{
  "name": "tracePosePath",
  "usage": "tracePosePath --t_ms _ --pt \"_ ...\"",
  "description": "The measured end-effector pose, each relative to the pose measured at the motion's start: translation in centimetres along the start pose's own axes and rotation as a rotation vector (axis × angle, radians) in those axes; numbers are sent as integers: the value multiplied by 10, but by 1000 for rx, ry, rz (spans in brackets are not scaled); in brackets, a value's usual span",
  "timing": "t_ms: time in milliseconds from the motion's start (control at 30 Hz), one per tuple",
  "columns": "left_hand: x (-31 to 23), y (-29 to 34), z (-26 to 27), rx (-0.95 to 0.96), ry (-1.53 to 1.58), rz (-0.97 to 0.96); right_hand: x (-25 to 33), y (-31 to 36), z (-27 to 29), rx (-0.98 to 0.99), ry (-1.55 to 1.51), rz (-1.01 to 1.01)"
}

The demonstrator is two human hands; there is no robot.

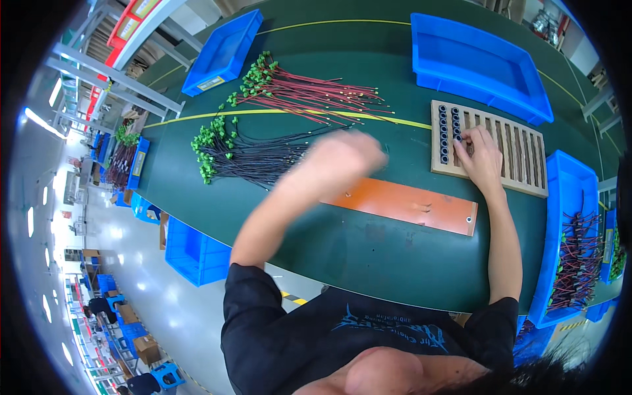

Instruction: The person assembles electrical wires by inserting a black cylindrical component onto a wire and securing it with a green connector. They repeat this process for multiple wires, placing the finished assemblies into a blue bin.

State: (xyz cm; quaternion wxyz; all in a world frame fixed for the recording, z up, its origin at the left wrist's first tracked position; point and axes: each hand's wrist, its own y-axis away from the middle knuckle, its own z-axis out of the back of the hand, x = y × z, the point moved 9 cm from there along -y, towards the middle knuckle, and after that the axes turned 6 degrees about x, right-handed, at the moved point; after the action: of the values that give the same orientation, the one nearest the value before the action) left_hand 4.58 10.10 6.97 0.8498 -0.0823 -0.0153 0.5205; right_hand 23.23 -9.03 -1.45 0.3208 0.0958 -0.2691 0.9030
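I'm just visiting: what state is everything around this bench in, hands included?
Left hand: blurred, near the black wires; grip unclear
Right hand: fingers bent, at the slotted rack; grip unclear
Slotted rack: partly filled, dark round pieces in its leftmost slots
Black wires: loose, bunched, partly hidden
Red wires: loose, fanned out
Orange strip: lying flat
Upper-right blue tray: open-topped
Upper-left blue tray: open-topped
Lower-right blue tray: holding wire bundles

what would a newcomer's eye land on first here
The bright orange strip near the middle of the green table probably wins. Beyond it to the left, red wires and black wires spread from green tips. At right, the right hand is over a slotted tan rack.
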Motion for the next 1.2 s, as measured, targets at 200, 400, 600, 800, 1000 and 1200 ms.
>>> tracePosePath --t_ms 200,400,600,800,1000,1200 --pt "188 94 -40 11 -305 337 0 -4 -2 20 -123 -63" --pt "190 88 -59 80 -446 237 -9 -2 1 28 -126 -84" --pt "211 117 -29 18 -183 354 -15 1 3 -5 -243 -117" --pt "228 155 -30 138 22 456 -35 3 -6 5 -382 -236" --pt "218 154 -42 184 29 452 -33 2 -7 20 -338 -221" --pt "225 156 -25 -35 68 592 -30 2 -4 13 -333 -200"
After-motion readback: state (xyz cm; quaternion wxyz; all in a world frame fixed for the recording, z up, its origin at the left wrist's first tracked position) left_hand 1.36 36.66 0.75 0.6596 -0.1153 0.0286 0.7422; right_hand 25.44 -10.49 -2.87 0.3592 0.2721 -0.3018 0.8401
